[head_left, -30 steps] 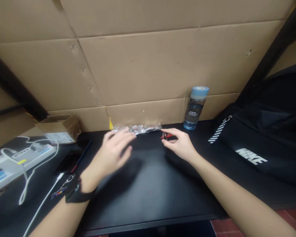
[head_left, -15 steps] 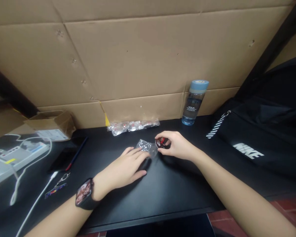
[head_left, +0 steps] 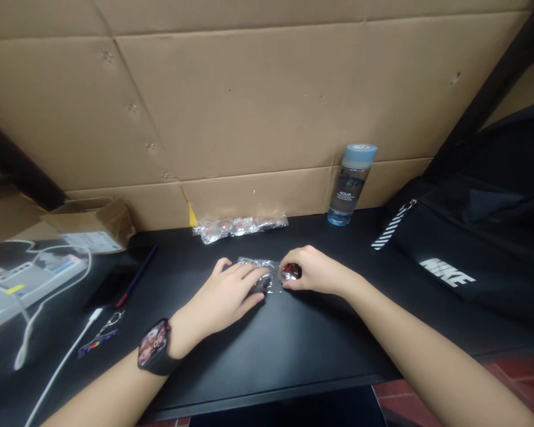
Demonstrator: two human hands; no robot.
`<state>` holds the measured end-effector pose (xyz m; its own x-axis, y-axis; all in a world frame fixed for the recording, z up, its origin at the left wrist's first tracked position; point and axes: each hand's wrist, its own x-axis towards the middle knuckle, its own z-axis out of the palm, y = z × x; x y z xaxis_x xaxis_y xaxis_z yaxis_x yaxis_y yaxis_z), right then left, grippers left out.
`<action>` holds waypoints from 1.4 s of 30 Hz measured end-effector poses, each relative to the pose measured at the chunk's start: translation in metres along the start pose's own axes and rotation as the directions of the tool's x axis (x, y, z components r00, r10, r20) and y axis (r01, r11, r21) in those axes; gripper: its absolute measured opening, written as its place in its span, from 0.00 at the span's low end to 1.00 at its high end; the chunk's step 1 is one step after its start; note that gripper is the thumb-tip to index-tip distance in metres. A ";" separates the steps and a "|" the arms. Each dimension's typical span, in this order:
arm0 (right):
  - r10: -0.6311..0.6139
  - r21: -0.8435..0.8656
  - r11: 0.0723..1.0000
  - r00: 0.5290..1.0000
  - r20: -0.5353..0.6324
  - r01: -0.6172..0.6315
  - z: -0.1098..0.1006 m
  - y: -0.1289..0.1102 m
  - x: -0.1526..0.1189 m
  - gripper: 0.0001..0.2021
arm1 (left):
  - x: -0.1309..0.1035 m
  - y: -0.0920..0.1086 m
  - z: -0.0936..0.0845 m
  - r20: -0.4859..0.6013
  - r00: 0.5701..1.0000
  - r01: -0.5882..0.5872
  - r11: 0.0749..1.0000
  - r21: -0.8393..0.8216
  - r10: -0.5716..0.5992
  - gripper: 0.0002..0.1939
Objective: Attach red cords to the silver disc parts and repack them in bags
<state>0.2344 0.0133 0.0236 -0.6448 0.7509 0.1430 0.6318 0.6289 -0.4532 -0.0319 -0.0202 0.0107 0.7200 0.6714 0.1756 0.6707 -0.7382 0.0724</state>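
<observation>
On the black table a crumpled clear plastic bag (head_left: 270, 270) lies partly under my left hand (head_left: 229, 296). The fingers of that hand curl down over the bag, with the thumb along its near side. Close by on the right, my right hand (head_left: 315, 270) pinches a small round red and silver piece (head_left: 291, 272) between thumb and fingers, at the bag's right edge. The exact kind of this shiny piece cannot be made out. A black smartwatch (head_left: 154, 348) is on my left wrist.
Several small pieces in clear packets (head_left: 242, 226) lie along the cardboard wall (head_left: 249, 107). A blue-capped water bottle (head_left: 351, 185) stands at the back, beside a black bag (head_left: 463, 237) on the right. Leftward are a power strip (head_left: 44, 281), a small carton (head_left: 100, 222), a phone (head_left: 111, 284) and a white cable (head_left: 66, 365).
My left hand has closed in over the plastic bag. My right hand has moved slightly nearer to me, and the round piece has turned so its silver side shows more.
</observation>
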 end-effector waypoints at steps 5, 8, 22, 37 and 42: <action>-0.035 -0.005 0.999 0.999 -0.006 0.034 0.006 0.000 0.001 0.09 | 0.001 -0.006 0.004 -0.066 0.997 0.030 0.999 0.028 -0.029 0.23; -0.055 -0.002 0.998 0.998 -0.012 0.055 0.008 0.001 0.001 0.09 | 0.001 -0.014 0.011 -0.036 0.999 0.022 0.999 0.036 -0.021 0.28; -0.069 -0.015 0.998 0.998 0.003 0.069 0.008 0.000 0.001 0.09 | 0.005 -0.028 0.006 0.024 0.999 0.027 0.997 -0.074 -0.026 0.23; -0.149 0.014 0.988 0.980 -0.134 0.152 0.030 -0.006 0.005 0.11 | 0.004 -0.031 0.017 0.015 1.000 -0.009 0.994 -0.106 0.011 0.24; -0.165 0.018 0.985 0.971 -0.174 0.171 0.038 -0.007 0.008 0.11 | 0.004 -0.031 0.016 0.003 1.000 -0.008 0.993 -0.119 0.009 0.24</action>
<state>0.2084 0.0068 -0.0056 -0.6556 0.6601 0.3667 0.5044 0.7442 -0.4379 -0.0469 0.0065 -0.0069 0.7263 0.6651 0.1735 0.6387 -0.7463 0.1873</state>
